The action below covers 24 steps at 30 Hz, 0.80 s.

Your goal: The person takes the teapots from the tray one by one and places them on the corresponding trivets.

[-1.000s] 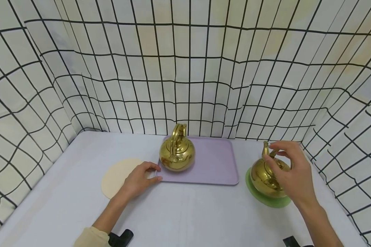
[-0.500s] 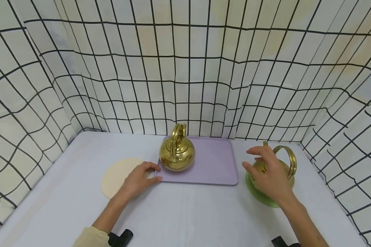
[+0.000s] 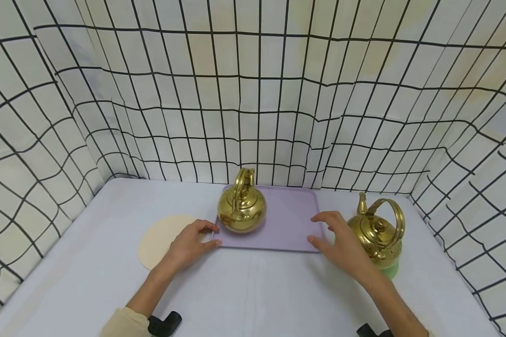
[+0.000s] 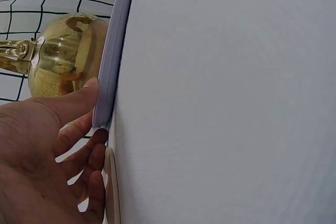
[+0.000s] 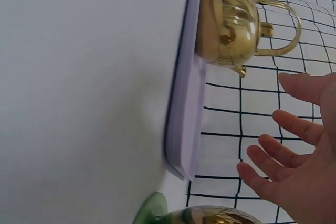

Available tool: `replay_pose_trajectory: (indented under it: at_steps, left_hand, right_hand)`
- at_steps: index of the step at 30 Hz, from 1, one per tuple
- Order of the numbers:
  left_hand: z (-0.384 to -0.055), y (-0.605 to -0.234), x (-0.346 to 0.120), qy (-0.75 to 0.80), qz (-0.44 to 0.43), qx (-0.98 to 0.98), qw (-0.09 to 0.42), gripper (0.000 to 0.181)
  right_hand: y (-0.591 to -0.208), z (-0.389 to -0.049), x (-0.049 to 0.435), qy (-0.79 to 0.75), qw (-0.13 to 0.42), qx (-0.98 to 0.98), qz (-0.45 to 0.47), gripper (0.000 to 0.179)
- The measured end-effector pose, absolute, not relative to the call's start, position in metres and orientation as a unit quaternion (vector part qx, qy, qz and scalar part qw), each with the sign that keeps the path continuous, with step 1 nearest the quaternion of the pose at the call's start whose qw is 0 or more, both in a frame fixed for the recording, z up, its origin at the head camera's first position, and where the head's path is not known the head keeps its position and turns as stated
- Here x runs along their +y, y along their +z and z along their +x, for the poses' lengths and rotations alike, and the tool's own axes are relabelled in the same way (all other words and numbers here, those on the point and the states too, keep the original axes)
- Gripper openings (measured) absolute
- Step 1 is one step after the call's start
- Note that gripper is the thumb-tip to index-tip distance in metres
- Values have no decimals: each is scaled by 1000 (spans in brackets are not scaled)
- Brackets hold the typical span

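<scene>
A brass teapot (image 3: pixel 241 208) stands on the left part of a lilac tray (image 3: pixel 293 220). My left hand (image 3: pixel 189 245) rests at the tray's left front corner. Its thumb (image 4: pixel 79 100) lies along the tray rim, while the other fingers are relaxed and spread beside the tray's end. At the tray's right edge hovers my right hand (image 3: pixel 341 243), thumb and fingers apart, with nothing between them. A second brass teapot (image 3: pixel 377 234) stands on a green round mat (image 3: pixel 391 270), partly hidden by the right hand and forearm.
A cream round mat (image 3: pixel 164 238) lies on the white table (image 3: pixel 253 295) to the left, partly under my left hand. White walls with a black grid (image 3: pixel 270 93) enclose the back and both sides, close behind the tray.
My right hand has let go of the right teapot's handle and moved left to the tray's right edge. The left hand, the tray and both teapots have stayed in place.
</scene>
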State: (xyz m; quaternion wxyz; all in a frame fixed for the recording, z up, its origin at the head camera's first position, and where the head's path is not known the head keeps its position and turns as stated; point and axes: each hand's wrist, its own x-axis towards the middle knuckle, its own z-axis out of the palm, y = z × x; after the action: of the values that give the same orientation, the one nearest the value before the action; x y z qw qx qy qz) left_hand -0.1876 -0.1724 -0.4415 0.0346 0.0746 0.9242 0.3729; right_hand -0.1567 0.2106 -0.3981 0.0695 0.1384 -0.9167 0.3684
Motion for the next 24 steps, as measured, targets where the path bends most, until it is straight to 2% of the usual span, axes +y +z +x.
replay_pose_trajectory:
  at_steps: [8,17,24]
  left_hand:
    - [-188,-441,-172,374,71,924,39,29]
    - [-190,-440,-173,373,67,924,50,29]
    - [-190,-440,-174,375,58,923,56,28]
  right_hand:
    - [-419,-163,205,353,45,-918,177,38]
    - [-431,-165,201,346,-3,-920,185,41]
    - [-434,-166,200,330,-21,-926,183,42]
